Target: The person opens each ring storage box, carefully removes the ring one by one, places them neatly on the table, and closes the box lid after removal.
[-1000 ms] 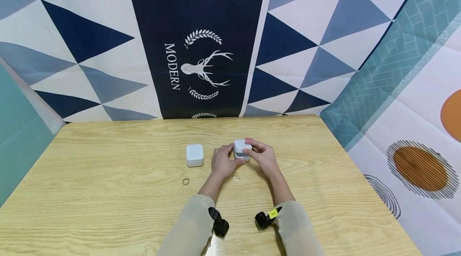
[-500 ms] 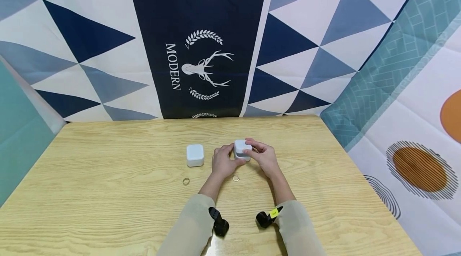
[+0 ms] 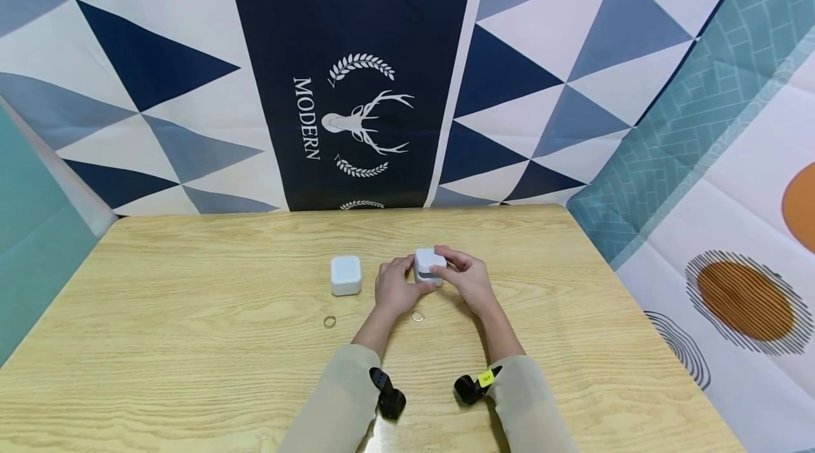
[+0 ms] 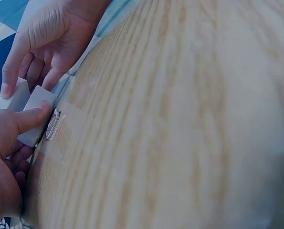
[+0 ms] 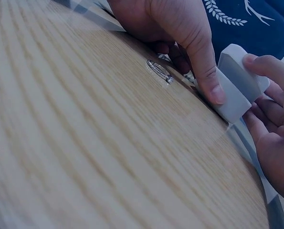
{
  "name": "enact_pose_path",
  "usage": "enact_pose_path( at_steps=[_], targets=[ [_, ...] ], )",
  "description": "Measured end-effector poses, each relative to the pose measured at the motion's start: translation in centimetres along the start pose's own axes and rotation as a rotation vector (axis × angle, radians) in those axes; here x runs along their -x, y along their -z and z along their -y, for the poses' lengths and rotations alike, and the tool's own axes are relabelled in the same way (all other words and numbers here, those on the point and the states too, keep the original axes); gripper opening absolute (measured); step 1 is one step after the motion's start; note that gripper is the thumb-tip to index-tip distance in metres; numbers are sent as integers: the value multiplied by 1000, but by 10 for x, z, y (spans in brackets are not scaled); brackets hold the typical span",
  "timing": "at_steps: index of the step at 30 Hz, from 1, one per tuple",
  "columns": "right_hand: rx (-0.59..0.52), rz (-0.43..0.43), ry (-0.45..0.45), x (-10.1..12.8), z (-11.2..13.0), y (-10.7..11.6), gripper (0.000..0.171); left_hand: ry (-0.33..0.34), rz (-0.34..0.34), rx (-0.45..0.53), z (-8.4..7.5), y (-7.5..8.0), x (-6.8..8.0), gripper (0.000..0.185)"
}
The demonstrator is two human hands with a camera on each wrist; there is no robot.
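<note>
Both hands are on a small white ring box [image 3: 429, 260], which is partly open, with a gap between lid and base. My left hand [image 3: 395, 290] grips the base [image 5: 232, 98], its thumb pressed on the near side. My right hand [image 3: 470, 283] pinches the lid [image 5: 238, 59] between thumb and fingers, and the lid stands tilted from the base. The inside of the box is hidden. On the table just in front of the box lies a silver-looking ring with a small stone [image 5: 169, 80], near my left wrist.
A second white box [image 3: 346, 274], closed, stands to the left on the wooden table [image 3: 210, 340]. In front of it lies another ring [image 3: 329, 327], darker in tone. Patterned cloth [image 3: 363, 85] hangs behind the table's back edge.
Almost nothing differs. Both hands keep their hold on the partly open box, and the whole view shifts only very slightly.
</note>
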State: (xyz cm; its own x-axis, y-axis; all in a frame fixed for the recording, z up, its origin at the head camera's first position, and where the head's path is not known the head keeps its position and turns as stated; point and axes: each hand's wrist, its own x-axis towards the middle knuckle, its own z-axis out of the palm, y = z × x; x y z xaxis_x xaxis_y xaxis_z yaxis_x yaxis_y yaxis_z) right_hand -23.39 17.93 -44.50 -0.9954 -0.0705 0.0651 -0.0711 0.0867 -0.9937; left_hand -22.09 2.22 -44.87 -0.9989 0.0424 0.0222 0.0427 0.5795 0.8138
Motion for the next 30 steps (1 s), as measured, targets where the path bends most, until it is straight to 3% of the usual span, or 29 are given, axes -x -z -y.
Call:
enact_pose_path(
  at_steps=[10, 30],
  targets=[
    [78, 9, -54, -2, 1, 2, 48, -1, -7, 7, 1, 0, 0, 70],
    [67, 26, -93, -3, 1, 4, 50, 5, -3, -5, 0, -1, 0, 70]
  ],
)
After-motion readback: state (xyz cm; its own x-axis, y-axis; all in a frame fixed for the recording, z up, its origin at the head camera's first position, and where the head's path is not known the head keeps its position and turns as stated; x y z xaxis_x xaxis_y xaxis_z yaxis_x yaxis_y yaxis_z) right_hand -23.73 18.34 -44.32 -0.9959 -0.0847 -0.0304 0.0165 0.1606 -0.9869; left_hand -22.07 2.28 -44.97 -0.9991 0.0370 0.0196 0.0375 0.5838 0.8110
